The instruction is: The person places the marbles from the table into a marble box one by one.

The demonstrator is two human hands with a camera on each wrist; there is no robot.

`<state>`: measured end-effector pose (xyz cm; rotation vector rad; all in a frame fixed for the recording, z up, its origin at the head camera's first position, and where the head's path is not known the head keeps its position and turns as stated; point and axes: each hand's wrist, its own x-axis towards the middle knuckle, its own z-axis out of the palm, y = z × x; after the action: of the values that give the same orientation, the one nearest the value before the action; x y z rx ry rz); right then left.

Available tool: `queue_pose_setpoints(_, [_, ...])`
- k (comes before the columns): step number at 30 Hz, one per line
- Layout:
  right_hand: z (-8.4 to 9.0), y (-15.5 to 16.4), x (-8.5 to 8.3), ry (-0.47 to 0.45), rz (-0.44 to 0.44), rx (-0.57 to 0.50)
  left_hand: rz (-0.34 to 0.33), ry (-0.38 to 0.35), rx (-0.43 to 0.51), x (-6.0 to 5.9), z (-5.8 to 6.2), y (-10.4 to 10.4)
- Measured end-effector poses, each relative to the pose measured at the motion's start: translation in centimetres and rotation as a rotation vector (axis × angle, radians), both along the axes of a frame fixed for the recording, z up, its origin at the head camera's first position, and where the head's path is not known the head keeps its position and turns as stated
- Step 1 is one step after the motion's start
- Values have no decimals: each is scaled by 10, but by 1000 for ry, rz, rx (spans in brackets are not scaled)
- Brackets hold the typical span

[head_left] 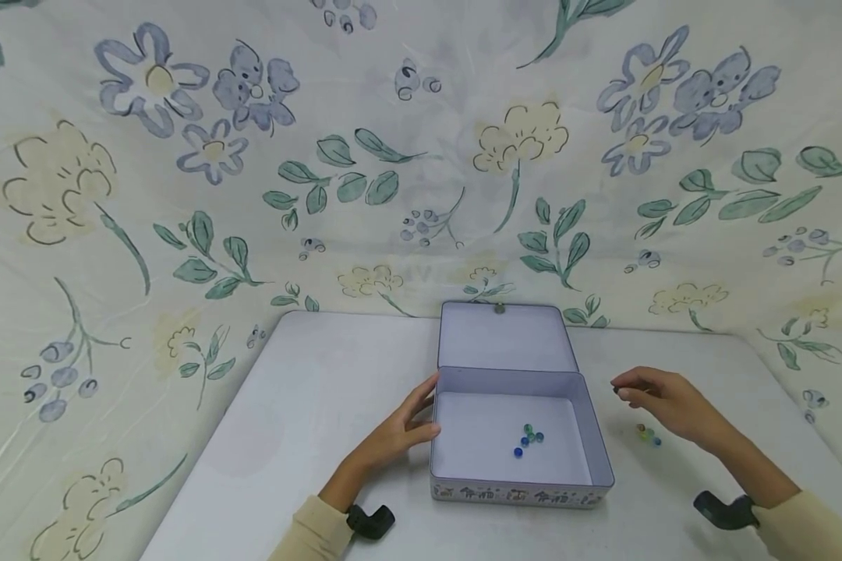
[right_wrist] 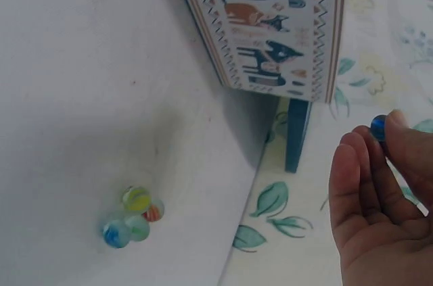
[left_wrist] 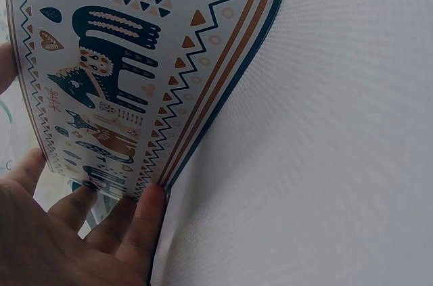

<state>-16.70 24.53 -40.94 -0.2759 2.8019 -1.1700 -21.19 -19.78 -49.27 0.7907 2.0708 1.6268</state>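
A rectangular tin box (head_left: 519, 492) stands on the white table with its lid (head_left: 505, 339) raised at the back. Several blue and green marbles (head_left: 525, 442) lie together on its floor. Against the box's left outer wall (left_wrist: 108, 97), my left hand (head_left: 396, 432) rests with spread fingers. My right hand (head_left: 673, 401) is raised to the right of the box and pinches a dark blue marble (right_wrist: 379, 127) between thumb and fingertip. Below that hand, several marbles (right_wrist: 135, 217) in yellow, red-striped, pale green and blue sit in a cluster on the table.
The white table (head_left: 309, 389) reaches out on both sides of the box. Behind it hangs a flowered cloth (head_left: 421, 195), and the raised lid stands close to it. Dark wrist-worn cameras (head_left: 370, 522) show below both hands.
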Motion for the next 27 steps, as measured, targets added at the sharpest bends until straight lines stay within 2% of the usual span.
queue_pose_setpoints(5, [0, -8, -1, 2, 31, -41, -3, -5, 2, 2, -2, -1])
queue_pose_setpoints(16, [5, -30, -10, 81, 144, -61, -2, 5, -8, 2, -1, -2])
queue_pose_setpoints(27, [9, -55, -23, 79, 193, -45, -6, 7, 2, 0, 1, 0])
